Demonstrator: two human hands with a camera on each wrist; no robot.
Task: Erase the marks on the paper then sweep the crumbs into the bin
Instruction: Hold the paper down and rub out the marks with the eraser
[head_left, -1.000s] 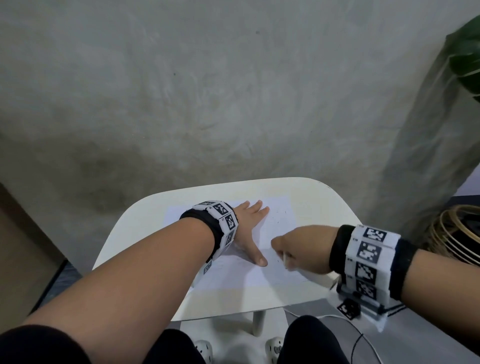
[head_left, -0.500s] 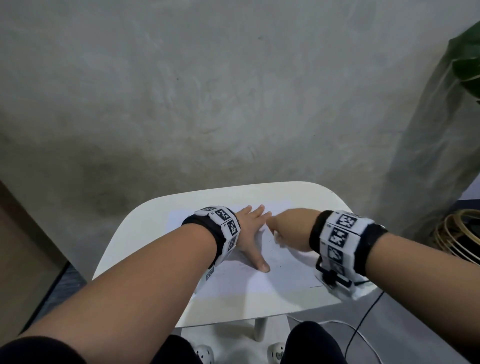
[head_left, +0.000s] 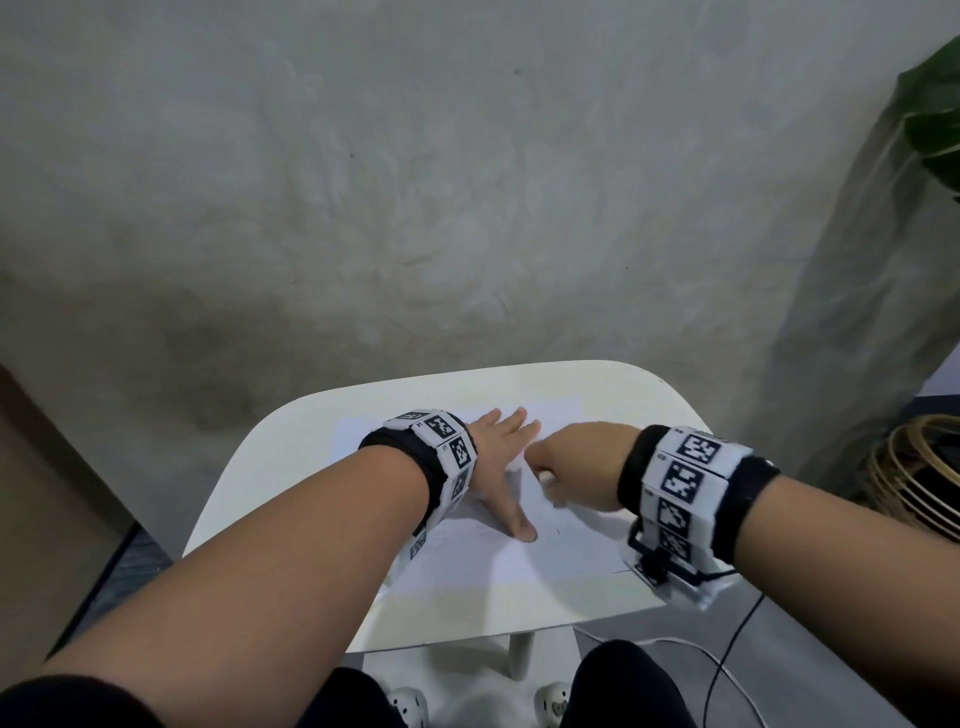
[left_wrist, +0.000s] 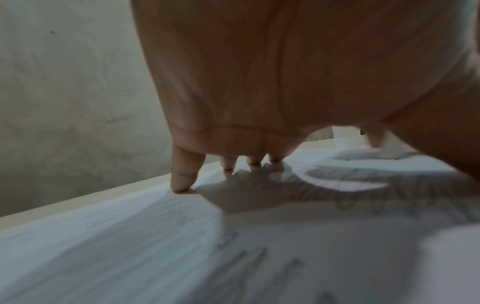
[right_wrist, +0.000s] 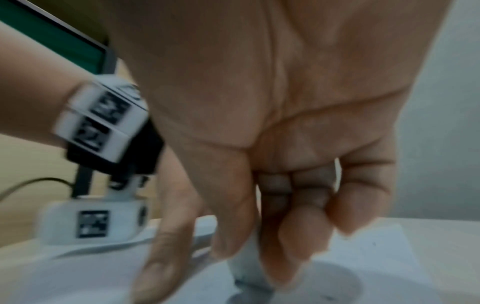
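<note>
A white sheet of paper (head_left: 540, 561) lies on a small white table (head_left: 291, 457). Faint pencil marks (left_wrist: 389, 203) show on the paper (left_wrist: 130, 236) in the left wrist view. My left hand (head_left: 498, 467) lies flat on the sheet, fingers spread straight, holding it down. My right hand (head_left: 566, 467) sits just right of it and pinches a white eraser (right_wrist: 246, 269) between thumb and fingers, its bottom end pressed on the paper (right_wrist: 363, 246). In the head view the eraser is hidden under the hand. No bin is in view.
A grey wall rises right behind the table. A wicker basket (head_left: 919, 483) stands on the floor at the right, under a green plant (head_left: 935, 114). Cables (head_left: 727, 660) run across the floor by the table's front right. My knees sit below the near edge.
My right hand with the eraser went from the paper's near right area up and left beside my left fingertips, then slid back a little toward me. The left hand stayed flat.
</note>
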